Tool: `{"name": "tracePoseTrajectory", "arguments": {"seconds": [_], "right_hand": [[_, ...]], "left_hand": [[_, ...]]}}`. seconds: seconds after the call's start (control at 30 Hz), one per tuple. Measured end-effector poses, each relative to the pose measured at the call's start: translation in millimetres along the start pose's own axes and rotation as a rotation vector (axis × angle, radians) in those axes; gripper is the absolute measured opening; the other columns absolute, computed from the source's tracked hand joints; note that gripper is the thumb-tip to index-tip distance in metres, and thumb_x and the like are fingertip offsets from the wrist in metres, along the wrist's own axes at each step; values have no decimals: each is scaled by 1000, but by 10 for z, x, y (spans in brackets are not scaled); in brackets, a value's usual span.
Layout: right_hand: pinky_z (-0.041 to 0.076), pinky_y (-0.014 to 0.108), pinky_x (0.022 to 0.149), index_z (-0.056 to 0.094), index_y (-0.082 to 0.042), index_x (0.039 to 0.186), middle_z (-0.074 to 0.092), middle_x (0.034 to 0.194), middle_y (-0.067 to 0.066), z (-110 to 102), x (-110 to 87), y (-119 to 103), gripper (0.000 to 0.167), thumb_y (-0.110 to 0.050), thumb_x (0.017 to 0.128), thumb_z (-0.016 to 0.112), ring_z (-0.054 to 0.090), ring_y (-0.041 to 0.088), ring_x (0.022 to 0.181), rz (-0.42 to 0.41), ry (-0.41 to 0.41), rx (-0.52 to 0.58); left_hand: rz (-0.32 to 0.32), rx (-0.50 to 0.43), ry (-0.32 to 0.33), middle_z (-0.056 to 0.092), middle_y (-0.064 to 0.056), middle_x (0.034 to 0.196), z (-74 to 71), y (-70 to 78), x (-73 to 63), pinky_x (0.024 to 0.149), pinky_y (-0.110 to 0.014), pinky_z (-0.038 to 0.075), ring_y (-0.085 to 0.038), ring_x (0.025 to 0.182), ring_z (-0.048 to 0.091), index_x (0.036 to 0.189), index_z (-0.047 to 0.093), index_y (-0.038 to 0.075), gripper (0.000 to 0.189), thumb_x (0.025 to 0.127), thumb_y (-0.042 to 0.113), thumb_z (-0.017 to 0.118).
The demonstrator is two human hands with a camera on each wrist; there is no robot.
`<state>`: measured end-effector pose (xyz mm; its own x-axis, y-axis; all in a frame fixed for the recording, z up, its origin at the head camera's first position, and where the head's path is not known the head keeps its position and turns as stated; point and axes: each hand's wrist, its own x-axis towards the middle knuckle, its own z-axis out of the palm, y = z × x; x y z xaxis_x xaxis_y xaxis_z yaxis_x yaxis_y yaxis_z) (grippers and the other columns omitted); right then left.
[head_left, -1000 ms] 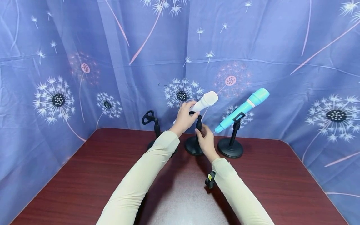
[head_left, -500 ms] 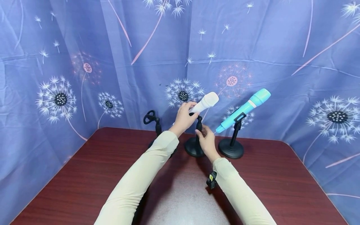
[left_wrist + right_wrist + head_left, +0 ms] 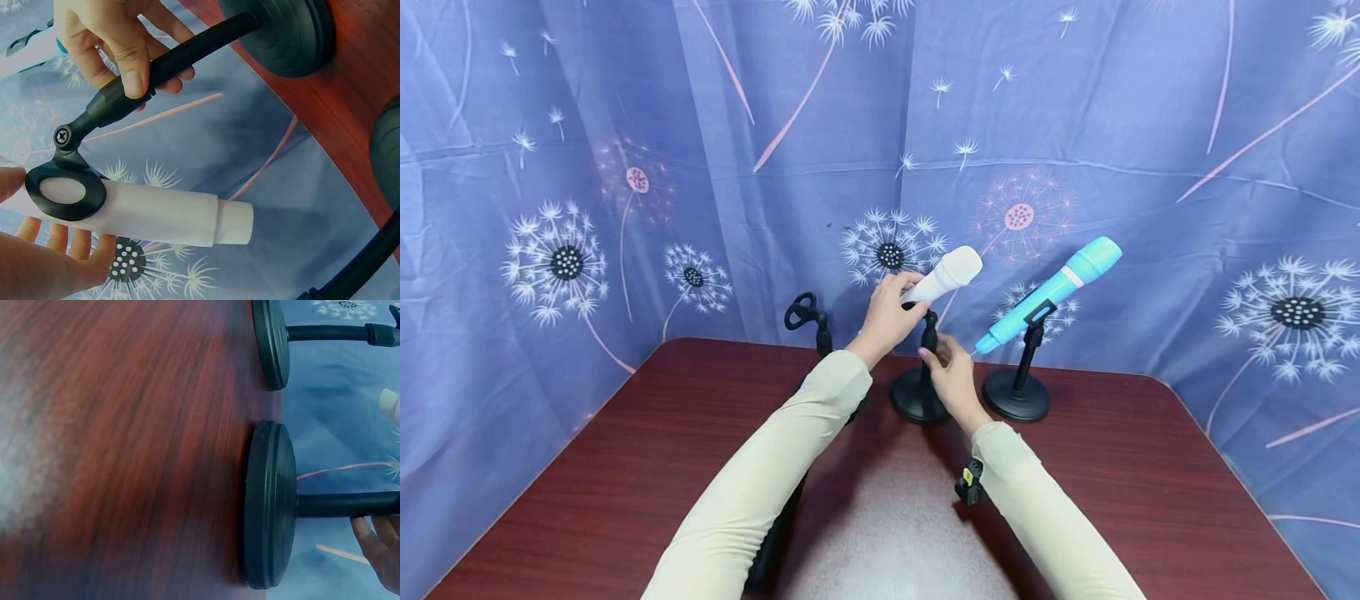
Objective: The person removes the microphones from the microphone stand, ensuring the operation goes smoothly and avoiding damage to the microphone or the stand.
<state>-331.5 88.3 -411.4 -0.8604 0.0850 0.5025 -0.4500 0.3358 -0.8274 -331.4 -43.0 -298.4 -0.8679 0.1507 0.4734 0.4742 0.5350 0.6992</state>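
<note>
A white microphone (image 3: 951, 271) lies slantwise in the black clip (image 3: 94, 194) of the middle microphone stand (image 3: 917, 393), its head up to the right. My left hand (image 3: 886, 315) grips the microphone's body, thumb on the near side and fingers around the far side in the left wrist view. Lower down, my right hand (image 3: 953, 375) pinches the stand's upright post (image 3: 203, 47) between thumb and fingers. The stand's round base (image 3: 270, 506) rests on the table. In the right wrist view only part of the right hand shows at the edge.
To the right, a blue microphone (image 3: 1048, 296) sits in its own stand (image 3: 1017, 393). On the left stands another stand with a bare clip (image 3: 802, 312), partly behind my left sleeve. A long black object (image 3: 775, 542) lies beneath the left forearm. A patterned curtain (image 3: 775, 83) hangs behind the table (image 3: 587, 467).
Both hands keep their holds on the white microphone and the stand, almost still. The left forearm has shifted slightly left, showing more of the black object under it.
</note>
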Motion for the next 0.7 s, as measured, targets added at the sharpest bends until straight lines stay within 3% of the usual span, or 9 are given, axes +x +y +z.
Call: {"name": "tracePoseTrajectory", "arguments": {"seconds": [0.7], "right_hand": [[52, 40, 80, 58, 4, 120, 70, 91, 19, -81, -175, -226, 35, -8, 89, 69, 68, 30, 85, -39, -107, 16]], "left_hand": [[16, -47, -8, 54, -13, 114, -222, 76, -231, 97, -40, 43, -25, 108, 53, 122, 60, 8, 36, 88, 15, 70]]}}
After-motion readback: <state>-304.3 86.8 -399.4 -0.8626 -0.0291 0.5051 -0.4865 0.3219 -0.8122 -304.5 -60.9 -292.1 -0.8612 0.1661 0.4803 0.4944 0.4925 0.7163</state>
